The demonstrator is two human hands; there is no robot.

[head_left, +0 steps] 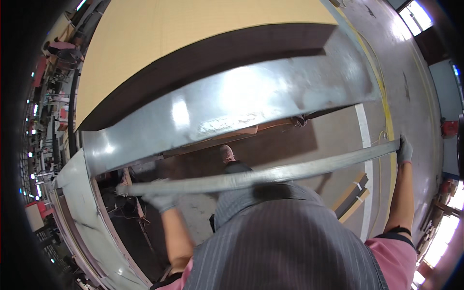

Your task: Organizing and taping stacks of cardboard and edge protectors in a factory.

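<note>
A long, narrow grey metal bar lies across in front of my body, slightly higher on the right. My left hand, in a pale work glove, is closed round it near the blurred left end. At the far right end, my gloved right hand grips the bar with its fingers by the tip. Beyond the bar stands a workbench with a shiny metal top. A large stack of tan sheet material with a dark front side rests on it.
A second pale worktop adjoins at the left. On the floor to the right lie brown strips bound with white bands, beside a white floor line and a yellow one. Another person is far off at the upper left.
</note>
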